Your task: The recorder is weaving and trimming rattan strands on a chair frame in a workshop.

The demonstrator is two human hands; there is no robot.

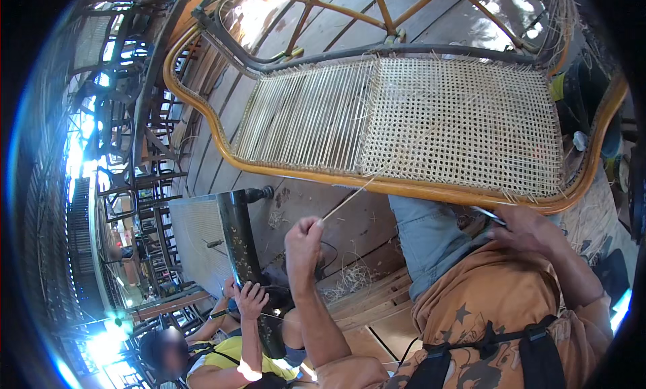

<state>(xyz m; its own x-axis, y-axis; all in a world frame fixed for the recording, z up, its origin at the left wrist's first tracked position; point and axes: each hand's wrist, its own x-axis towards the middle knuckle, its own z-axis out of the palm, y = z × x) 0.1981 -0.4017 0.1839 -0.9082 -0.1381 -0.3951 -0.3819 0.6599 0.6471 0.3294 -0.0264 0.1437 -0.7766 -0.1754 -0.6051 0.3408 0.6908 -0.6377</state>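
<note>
Across my lap lies a bent wooden frame [289,168] with a cane seat. Its right part is a finished-looking open mesh [464,120]; the left part [306,113] has strands running one way only. My left hand [304,244], below the frame's near edge, is closed on a cane strand [347,205] that runs taut up to the border where the two parts meet. Under the near rail at the right, my right hand [528,231] is closed around a slim tool with a metal shaft [487,215]. Its exact kind cannot be made out.
At lower left a person in a yellow top [229,359] works by a dark panel with a woven face [195,231]. Wooden chair frames [121,130] are stacked along the left. Cane scraps [354,276] lie on the plank floor [289,201].
</note>
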